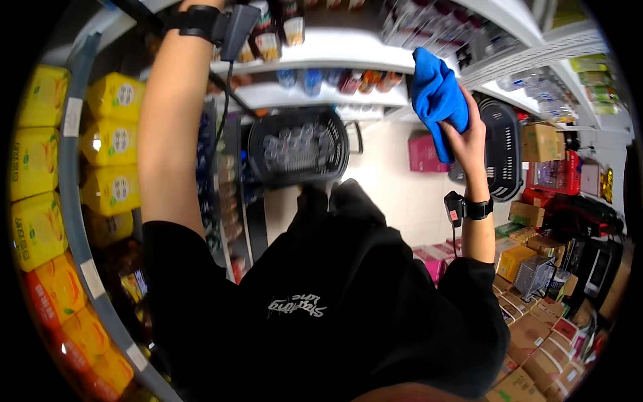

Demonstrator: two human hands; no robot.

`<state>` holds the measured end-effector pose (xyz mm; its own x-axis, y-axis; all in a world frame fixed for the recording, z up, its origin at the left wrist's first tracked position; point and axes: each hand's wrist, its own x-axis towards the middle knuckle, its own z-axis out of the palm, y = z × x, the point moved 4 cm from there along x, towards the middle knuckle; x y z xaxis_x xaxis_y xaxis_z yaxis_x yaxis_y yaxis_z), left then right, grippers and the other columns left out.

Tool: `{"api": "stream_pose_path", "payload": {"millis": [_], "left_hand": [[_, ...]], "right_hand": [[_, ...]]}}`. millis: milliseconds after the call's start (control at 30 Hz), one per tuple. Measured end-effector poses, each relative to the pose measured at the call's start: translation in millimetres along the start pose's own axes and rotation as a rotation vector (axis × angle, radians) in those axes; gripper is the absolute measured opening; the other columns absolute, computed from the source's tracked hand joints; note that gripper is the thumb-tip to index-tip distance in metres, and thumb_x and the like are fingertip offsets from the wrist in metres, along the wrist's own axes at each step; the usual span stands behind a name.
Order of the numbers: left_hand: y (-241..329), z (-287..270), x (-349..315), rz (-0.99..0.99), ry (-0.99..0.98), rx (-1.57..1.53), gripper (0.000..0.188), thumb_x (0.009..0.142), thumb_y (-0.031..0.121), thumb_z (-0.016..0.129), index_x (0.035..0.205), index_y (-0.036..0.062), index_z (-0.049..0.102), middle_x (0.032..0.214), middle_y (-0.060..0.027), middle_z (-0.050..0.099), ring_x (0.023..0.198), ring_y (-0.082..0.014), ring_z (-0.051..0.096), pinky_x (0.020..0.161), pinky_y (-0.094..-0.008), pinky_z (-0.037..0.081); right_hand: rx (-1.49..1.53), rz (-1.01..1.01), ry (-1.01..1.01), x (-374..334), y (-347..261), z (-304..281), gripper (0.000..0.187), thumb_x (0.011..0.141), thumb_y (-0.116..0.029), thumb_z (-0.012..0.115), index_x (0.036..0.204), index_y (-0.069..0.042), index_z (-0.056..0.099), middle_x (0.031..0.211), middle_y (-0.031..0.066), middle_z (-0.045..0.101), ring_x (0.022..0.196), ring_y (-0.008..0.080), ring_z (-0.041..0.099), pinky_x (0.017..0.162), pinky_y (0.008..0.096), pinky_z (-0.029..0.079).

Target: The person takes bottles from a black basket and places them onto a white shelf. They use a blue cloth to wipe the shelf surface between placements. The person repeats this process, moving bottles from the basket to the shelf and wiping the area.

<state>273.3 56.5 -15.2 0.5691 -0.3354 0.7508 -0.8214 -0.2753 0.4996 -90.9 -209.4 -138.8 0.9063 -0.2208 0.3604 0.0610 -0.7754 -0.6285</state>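
Holding a blue cloth (437, 97) bunched tight in the right hand (469, 137), up against the white shelf (348, 47). Left hand out of sight above the wrist, grip unknown. Wiping step, it seems; next, steady rubbing along the shelf edge.

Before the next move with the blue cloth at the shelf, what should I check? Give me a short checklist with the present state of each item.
1. Blue cloth gripped firmly in right hand: ok.
2. Cloth touching the white shelf edge: cannot tell.
3. Left hand: out of view above the wrist strap; cannot tell.
4. Bottles on the lower shelf upright: cannot tell, blurred.
5. Black basket below the arms, apart from both hands: ok.
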Motion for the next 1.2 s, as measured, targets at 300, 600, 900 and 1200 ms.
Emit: {"api": "stream_pose_path", "payload": {"millis": [300,600,900,1200], "left_hand": [[13.2,64.7,-258.6,-0.193,-0.117,-0.036,0.014,0.096,0.012,0.059,0.098,0.0017,0.068,0.080,0.0012,0.062,0.069,-0.0033,0.049,0.061,-0.0190,0.039],[-154.7,300.1,-600.0,-0.861,-0.986,0.143,0.027,0.087,0.021,0.061,0.113,0.0112,0.061,0.091,-0.0142,0.067,0.082,-0.0345,0.064,0.071,-0.0415,0.050],[-211.8,462.6,-795.8,-0.707,-1.584,0.390,0.053,0.086,0.023,0.063,0.137,0.0215,0.047,0.139,-0.0151,0.049,0.121,-0.0345,0.054,0.097,-0.0455,0.048],[-230.5,479.4,-808.0,-0.459,-1.518,0.366,0.038,0.084,0.012,0.063,0.121,0.0040,0.054,0.120,-0.0246,0.059,0.100,-0.0405,0.064,0.085,-0.0467,0.053]], "right_hand": [[0.412,0.567,-0.192,-140.4,139.3,122.7,0.066,0.080,-0.011,0.076,0.137,-0.001,0.045,0.121,0.0205,0.062,0.109,0.0260,0.062,0.095,0.0380,0.050],[0.384,0.685,-0.366,-228.9,247.1,217.2,0.068,0.080,-0.014,0.075,0.138,-0.002,0.044,0.126,0.0231,0.059,0.115,0.0336,0.060,0.097,0.0423,0.049],[0.301,0.996,-0.345,-329.0,312.7,247.3,0.070,0.078,-0.013,0.077,0.139,-0.002,0.043,0.127,0.0212,0.059,0.116,0.0310,0.060,0.099,0.0420,0.045],[0.250,1.053,-0.293,-343.8,302.8,231.6,0.070,0.076,-0.008,0.073,0.140,-0.003,0.043,0.131,0.0184,0.055,0.120,0.0301,0.055,0.103,0.0410,0.042]]}}
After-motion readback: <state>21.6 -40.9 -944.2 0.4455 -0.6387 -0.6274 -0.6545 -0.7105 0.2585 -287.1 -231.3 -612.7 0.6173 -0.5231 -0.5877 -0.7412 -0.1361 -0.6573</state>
